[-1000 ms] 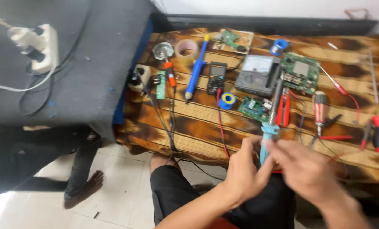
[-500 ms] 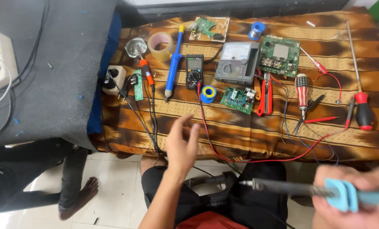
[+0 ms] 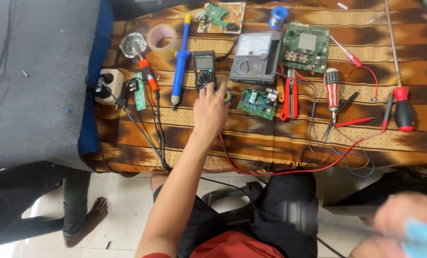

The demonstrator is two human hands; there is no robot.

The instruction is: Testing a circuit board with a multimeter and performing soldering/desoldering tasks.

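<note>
The left hand is reaching far across the desk, its fingers loosely spread and touching a small blue-and-yellow solder spool that is lying just right of the black multimeter and just left of a small green board. The right hand is hanging blurred at the near right, off the desk, curled around a pale blue handle, though how tightly it is gripping I cannot tell. A red wire is trailing along the near edge, and red-handled pliers are lying right of the board.
</note>
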